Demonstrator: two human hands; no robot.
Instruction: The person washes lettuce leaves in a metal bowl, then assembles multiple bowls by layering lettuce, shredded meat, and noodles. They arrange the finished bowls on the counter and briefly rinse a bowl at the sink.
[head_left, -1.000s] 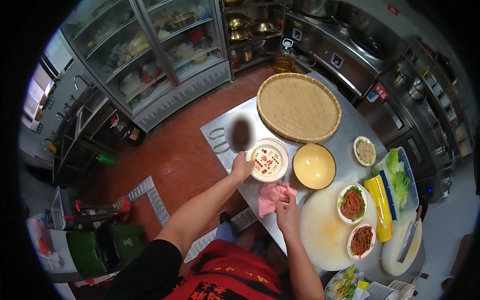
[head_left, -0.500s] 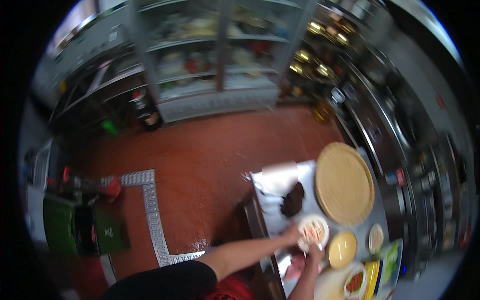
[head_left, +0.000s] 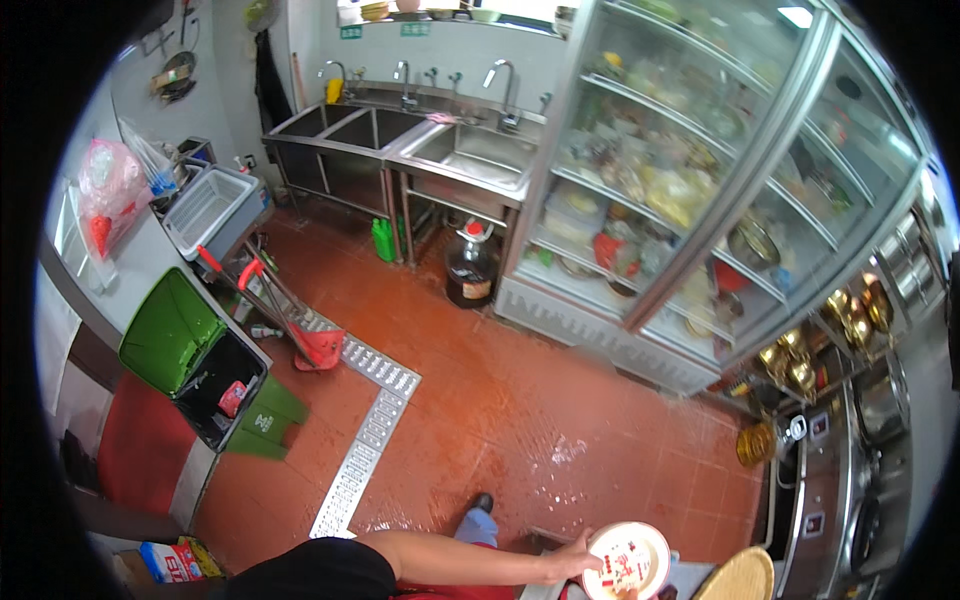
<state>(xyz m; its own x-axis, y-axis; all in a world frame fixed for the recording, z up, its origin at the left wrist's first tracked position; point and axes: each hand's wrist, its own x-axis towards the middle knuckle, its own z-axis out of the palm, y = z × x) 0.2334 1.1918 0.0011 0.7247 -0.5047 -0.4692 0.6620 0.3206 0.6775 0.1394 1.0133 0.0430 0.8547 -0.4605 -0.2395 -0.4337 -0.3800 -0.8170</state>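
A round white bowl with red markings is held at the lower edge of the head view, tilted up toward me. My left hand grips its left rim, the thumb lying over the edge. Only a little of my right hand shows, its fingers against the bowl's near side; the rest lies beyond the picture's edge. To the right of the bowl is a round woven tray, partly cut off. The worktop under them shows only as a strip.
An open green bin stands at left, beside a red dustpan. A metal drain strip crosses the wet red floor. Steel sinks and a glass-door fridge line the back. A dark jug sits between them.
My view has swung up and left, bringing the sinks and bin into fuller sight. Most of the worktop has left the picture. The white bowl stays in my hands and now tilts toward me.
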